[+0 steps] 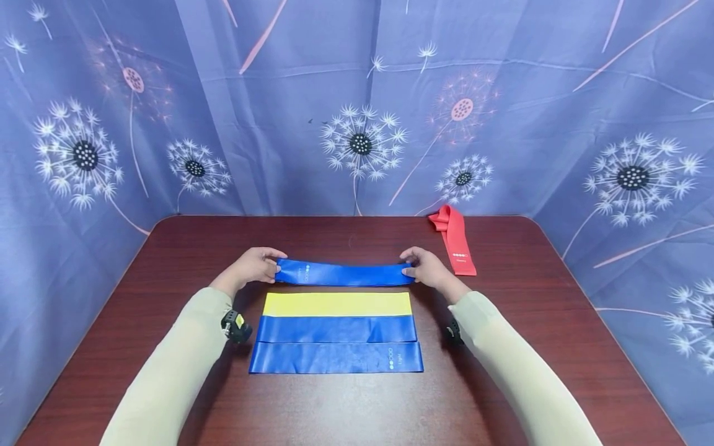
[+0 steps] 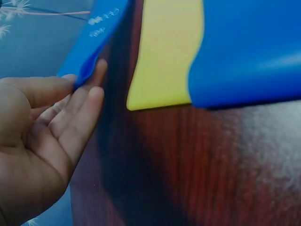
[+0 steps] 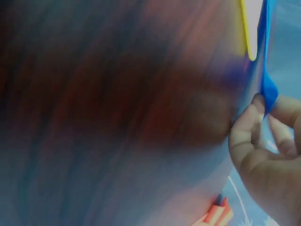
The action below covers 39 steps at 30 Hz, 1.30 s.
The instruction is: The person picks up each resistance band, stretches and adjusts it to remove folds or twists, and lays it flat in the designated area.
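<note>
A blue resistance band [image 1: 346, 274] stretches flat between the two hands, a little above the tabletop. My left hand [image 1: 256, 266] pinches its left end between thumb and fingers; in the left wrist view the band's folded loop end [image 2: 87, 70] shows at the fingertips. At the opposite end, my right hand [image 1: 428, 269] pinches the band, also seen in the right wrist view [image 3: 270, 96]. Nearer the body lie a yellow band [image 1: 337, 304], a blue band [image 1: 334, 329] and another blue band [image 1: 323, 358] printed "Light", laid flat in rows edge to edge.
A red band [image 1: 456, 238], loosely folded, lies at the back right of the dark wooden table [image 1: 519, 260]. Behind and beside the table hangs a blue curtain [image 1: 290, 155] with dandelion prints. Wrist cameras sit under both sleeves.
</note>
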{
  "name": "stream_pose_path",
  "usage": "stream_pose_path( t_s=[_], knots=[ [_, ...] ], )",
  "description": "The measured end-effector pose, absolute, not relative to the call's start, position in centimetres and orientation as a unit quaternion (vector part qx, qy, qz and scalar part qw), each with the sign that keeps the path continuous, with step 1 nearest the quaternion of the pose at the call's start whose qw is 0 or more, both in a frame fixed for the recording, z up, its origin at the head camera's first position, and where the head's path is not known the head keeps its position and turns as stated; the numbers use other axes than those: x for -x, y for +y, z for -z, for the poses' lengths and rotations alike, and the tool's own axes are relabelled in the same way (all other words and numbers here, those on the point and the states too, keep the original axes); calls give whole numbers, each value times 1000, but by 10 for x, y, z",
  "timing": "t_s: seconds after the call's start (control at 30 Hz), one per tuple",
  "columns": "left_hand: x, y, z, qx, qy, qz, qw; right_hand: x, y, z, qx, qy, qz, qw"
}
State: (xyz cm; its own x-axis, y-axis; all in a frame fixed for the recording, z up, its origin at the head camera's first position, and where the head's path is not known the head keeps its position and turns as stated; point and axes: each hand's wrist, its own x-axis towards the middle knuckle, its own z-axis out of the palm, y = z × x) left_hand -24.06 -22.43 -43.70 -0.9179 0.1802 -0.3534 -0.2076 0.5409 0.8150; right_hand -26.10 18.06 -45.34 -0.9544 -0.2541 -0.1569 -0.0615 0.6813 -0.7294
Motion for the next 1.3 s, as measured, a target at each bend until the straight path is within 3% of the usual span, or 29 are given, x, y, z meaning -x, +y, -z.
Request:
stream_pose_path(
  t_s=[0.57,1.3],
  knots=[
    [233,-219,441,73,888,-418,176,258,174,450,-64,888,424,167],
    [226,-236,441,86,854,-472,200,249,165,456,-14,935,337,111]
  ],
)
